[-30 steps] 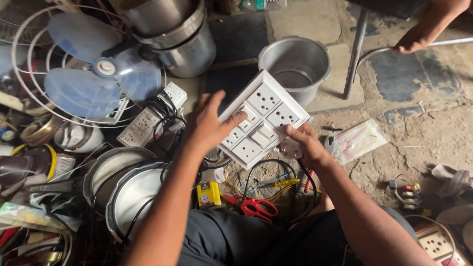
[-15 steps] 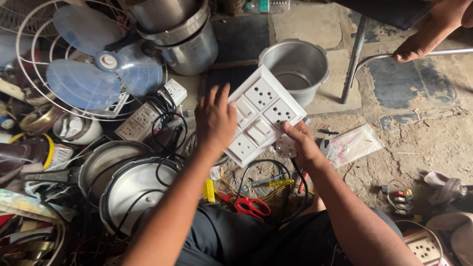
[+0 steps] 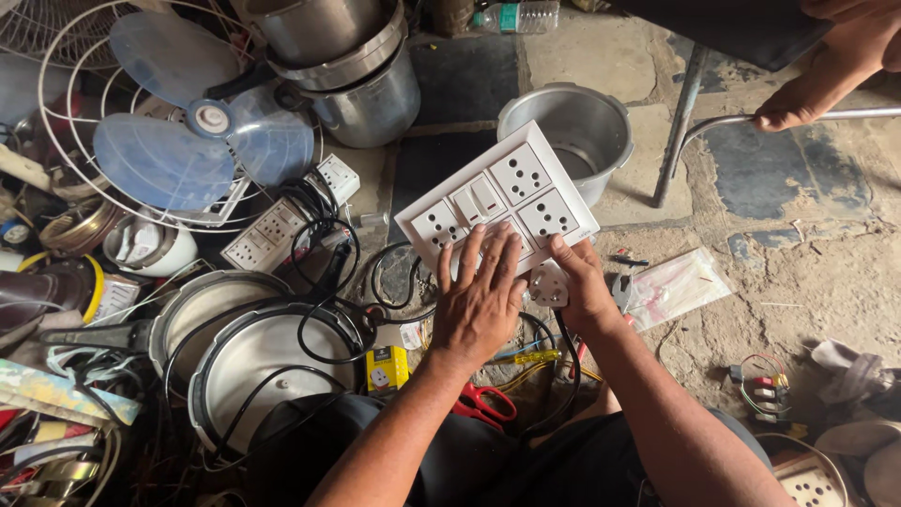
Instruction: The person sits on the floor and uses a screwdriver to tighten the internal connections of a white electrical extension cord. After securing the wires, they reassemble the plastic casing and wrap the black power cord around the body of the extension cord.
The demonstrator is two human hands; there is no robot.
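Head view: white switch-and-socket panel [image 3: 497,208] held tilted above the cluttered floor, near frame centre, just in front of an empty metal pot [image 3: 567,133]; panel shows several sockets and a pair of rocker switches. Left hand [image 3: 479,302] lies flat on the panel's near edge, fingers spread and extended, palm down; pressing, not clenched around anything. Right hand [image 3: 577,286] at the panel's lower right corner, thumb on the face, fingers curled beneath and closed around a white plug [image 3: 547,284] under that corner; exact hold on the panel's underside hidden. Black cable [image 3: 563,376] runs down from the plug toward the person's lap.

Below the hands: red-handled scissors [image 3: 483,404]; yellow-handled screwdriver [image 3: 526,358]; small yellow box [image 3: 386,367]. Left of the panel: fan [image 3: 202,141] with pale blue blades in an open wire guard; white extension board [image 3: 267,235] among black cables; stacked steel pressure cookers [image 3: 352,66]; round cooker lids [image 3: 253,361]. Right: clear plastic packet [image 3: 671,286] on the stone floor.

Upper right: another person's hand [image 3: 798,99] gripping a metal tube [image 3: 751,120] of a chair frame.
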